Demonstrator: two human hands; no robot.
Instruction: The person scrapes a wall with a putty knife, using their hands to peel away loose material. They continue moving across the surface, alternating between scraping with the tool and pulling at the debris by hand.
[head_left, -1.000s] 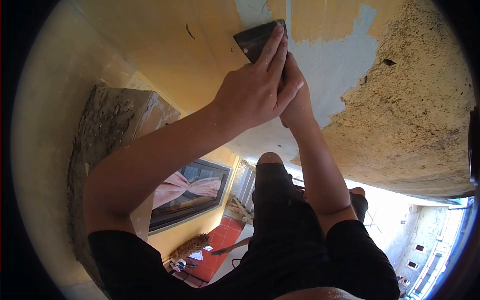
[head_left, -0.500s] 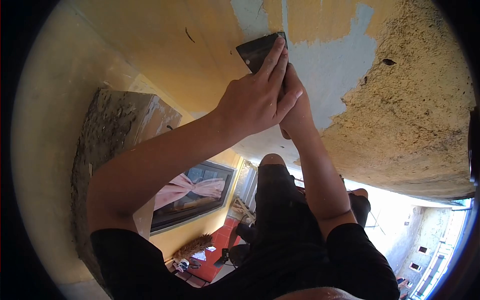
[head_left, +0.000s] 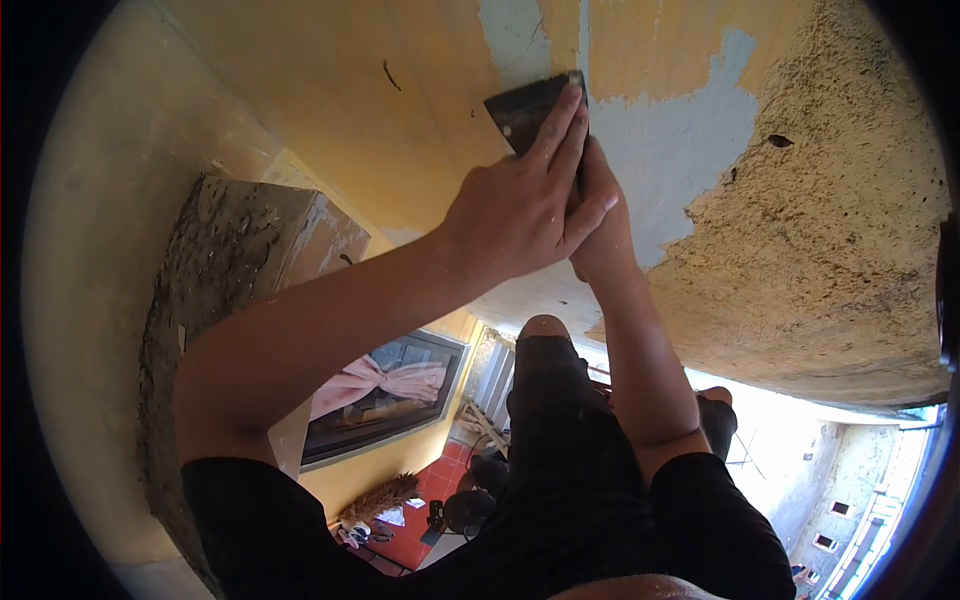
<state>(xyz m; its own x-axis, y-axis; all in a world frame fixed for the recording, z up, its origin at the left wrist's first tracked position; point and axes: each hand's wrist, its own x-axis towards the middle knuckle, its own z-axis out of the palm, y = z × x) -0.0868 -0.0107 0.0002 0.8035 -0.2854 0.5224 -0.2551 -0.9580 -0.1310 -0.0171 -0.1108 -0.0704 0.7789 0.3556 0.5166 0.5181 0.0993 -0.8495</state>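
A scraper with a wide dark blade (head_left: 519, 116) lies against the painted surface (head_left: 440, 90), its edge beside a bared pale grey-blue patch (head_left: 655, 140). My left hand (head_left: 520, 205) presses on the scraper, two fingers stretched along the blade. Its thumb crosses over my right hand (head_left: 603, 225), which is closed around the scraper's handle. The handle itself is mostly hidden by both hands. Yellow paint surrounds the patch, with ragged edges where it has come off.
Rough, crumbly plaster (head_left: 830, 210) spreads to the right. At left a stained block-like ledge (head_left: 235, 235) juts out. Lower down are a window with a pink curtain (head_left: 385, 385), red floor tiles (head_left: 415, 535), a feathery brown bundle (head_left: 380, 498) and my dark-clothed legs (head_left: 550, 410).
The view has shifted slightly, so wall, scraper and hands all appear a little further right and lower. Both hands keep the same hold, and the blade shows no clear movement along the surface.
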